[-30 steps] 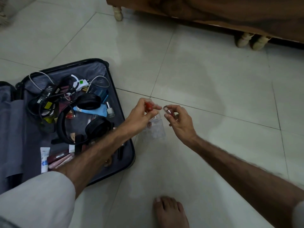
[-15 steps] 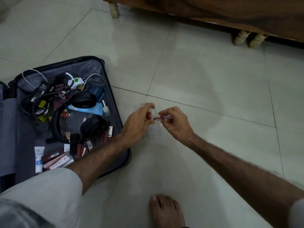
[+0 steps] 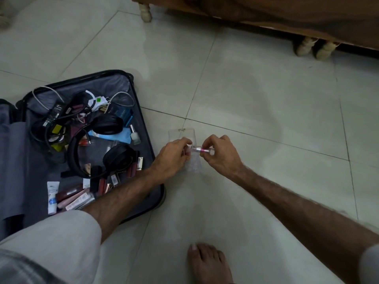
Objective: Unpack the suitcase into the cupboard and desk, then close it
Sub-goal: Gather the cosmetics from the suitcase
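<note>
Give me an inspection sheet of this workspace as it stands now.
Surface: pale tiled floor, bare around the hands.
Job's things: open suitcase lies flat on the floor, holding black headphones, cosmetic tubes, a white tube, a small clear bottle and a blue box.
Clutter: clear plastic box on the floor under the hands.
Grippers: left hand pinches something small that I cannot make out; right hand pinches a small pink tube over the clear box.
Cables: tangled black and white cables with a charger in the suitcase's far end.
Surroundings: wooden furniture on turned legs; a bare foot.
</note>
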